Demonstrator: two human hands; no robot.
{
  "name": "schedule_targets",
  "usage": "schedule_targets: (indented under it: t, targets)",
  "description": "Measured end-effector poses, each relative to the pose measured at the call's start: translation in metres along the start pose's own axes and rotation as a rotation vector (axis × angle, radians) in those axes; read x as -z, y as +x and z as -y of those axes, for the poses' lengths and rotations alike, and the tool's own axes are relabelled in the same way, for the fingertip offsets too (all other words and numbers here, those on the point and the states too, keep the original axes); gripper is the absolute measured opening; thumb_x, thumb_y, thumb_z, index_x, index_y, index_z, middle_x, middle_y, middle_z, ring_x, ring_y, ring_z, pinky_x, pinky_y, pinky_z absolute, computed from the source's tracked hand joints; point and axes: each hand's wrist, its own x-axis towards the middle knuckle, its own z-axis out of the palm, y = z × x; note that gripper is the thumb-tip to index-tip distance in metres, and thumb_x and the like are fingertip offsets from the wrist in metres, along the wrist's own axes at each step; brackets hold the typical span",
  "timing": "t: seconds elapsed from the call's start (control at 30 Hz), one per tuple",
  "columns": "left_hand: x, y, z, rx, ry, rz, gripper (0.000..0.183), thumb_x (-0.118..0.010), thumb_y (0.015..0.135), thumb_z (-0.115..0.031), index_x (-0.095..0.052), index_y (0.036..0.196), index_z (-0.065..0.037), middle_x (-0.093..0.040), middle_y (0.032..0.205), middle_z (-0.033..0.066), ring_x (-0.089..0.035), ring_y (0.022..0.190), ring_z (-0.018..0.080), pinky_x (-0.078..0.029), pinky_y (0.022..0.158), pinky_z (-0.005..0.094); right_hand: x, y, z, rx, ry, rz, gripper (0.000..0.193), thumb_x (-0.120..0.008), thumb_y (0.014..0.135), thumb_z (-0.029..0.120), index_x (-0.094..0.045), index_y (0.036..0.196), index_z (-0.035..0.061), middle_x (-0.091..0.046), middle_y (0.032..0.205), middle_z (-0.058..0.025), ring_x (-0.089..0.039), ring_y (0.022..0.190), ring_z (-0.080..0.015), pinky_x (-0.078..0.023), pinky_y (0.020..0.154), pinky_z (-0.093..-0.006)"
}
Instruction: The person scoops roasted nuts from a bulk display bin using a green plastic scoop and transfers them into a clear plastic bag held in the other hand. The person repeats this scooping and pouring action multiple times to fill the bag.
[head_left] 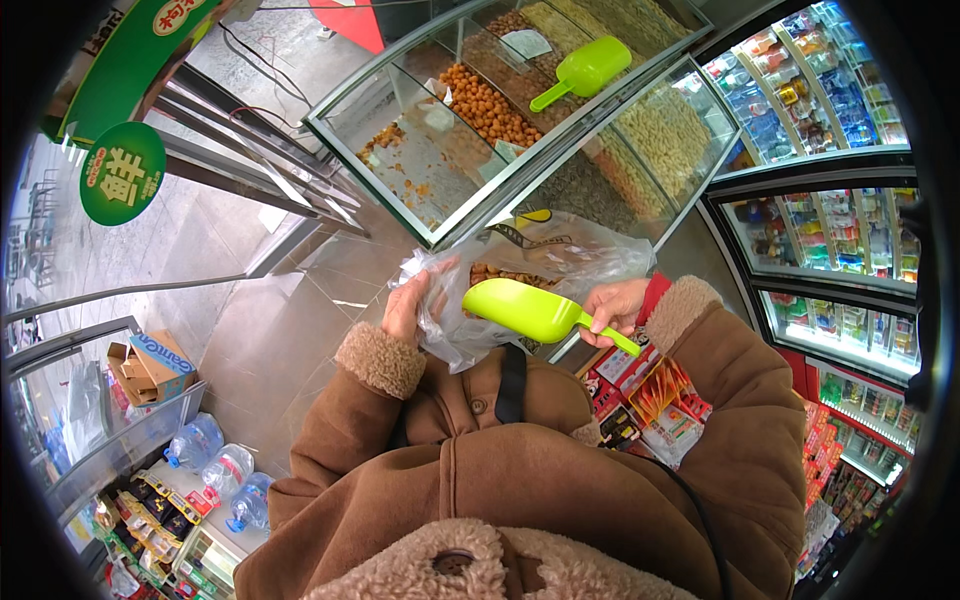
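Observation:
My right hand [614, 308] is closed round the handle of a lime-green scoop [520, 308]. The scoop's bowl lies across the mouth of a clear plastic bag [585, 245]. Brown nuts or similar pieces [488, 274] show behind the scoop, apparently in the bag. My left hand [407, 302] grips the bag's left edge, fingers partly hidden by the crumpled plastic. Beyond the bag stands a glass-sided bin case [430, 232] with compartments of loose dry foods, among them round orange-brown balls [485, 106]. A second green scoop [585, 73] rests on top of the case's contents.
Lit drink fridges [815, 235] stand on the right. Packaged goods [665, 405] sit close by my right forearm. Large water bottles [228, 470] and an open cardboard box [152, 368] are at the lower left. A round green sign [122, 174] hangs by the glass door at the left.

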Motion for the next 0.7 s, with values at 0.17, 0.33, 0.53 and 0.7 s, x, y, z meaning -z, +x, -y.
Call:
schedule_targets:
  t: [0.17, 0.33, 0.53, 0.7]
  targets:
    - [0.001, -0.003, -0.001, -0.031, 0.010, 0.027, 0.049, -0.040, 0.094, -0.036, -0.051, 0.128, -0.003, -0.051, 0.127, 0.0034, -0.047, 0.112, 0.0114, -0.035, 0.092, 0.0218, -0.011, -0.007, 0.002, 0.014, -0.132, -0.063, 0.021, -0.061, 0.082, 0.019, -0.062, 0.091, -0.0010, -0.062, 0.071, -0.0057, -0.047, 0.044, -0.0048, -0.031, 0.037, -0.0174]
    - [0.005, 0.000, 0.001, 0.003, -0.011, 0.023, 0.048, -0.042, 0.093, -0.036, -0.053, 0.126, -0.004, -0.053, 0.123, 0.0009, -0.049, 0.092, 0.0049, -0.038, 0.076, 0.0167, -0.031, -0.018, 0.011, 0.018, -0.455, -0.223, 0.020, -0.063, 0.081, 0.019, -0.064, 0.089, 0.0005, -0.064, 0.071, -0.0024, -0.049, 0.051, -0.0023, -0.032, 0.042, -0.0181]
    - [0.007, 0.002, 0.006, 0.023, -0.031, -0.004, 0.046, -0.043, 0.093, -0.036, -0.055, 0.124, -0.004, -0.056, 0.118, -0.0009, -0.048, 0.083, 0.0037, -0.039, 0.070, 0.0161, -0.058, -0.031, 0.027, 0.061, -0.588, -0.365, 0.018, -0.064, 0.079, 0.013, -0.066, 0.091, -0.0007, -0.066, 0.076, -0.0031, -0.059, 0.067, -0.0067, -0.044, 0.059, -0.0219]
    - [-0.001, 0.000, 0.010, 0.039, -0.095, -0.063, 0.052, -0.048, 0.089, -0.040, -0.053, 0.121, 0.001, -0.060, 0.112, 0.0111, -0.059, 0.095, 0.0163, -0.046, 0.084, 0.0261, -0.074, -0.052, 0.084, 0.212, -0.591, -0.459, 0.020, -0.067, 0.075, 0.002, -0.064, 0.094, -0.0043, -0.065, 0.078, -0.0045, -0.060, 0.072, -0.0085, -0.049, 0.065, -0.0238]
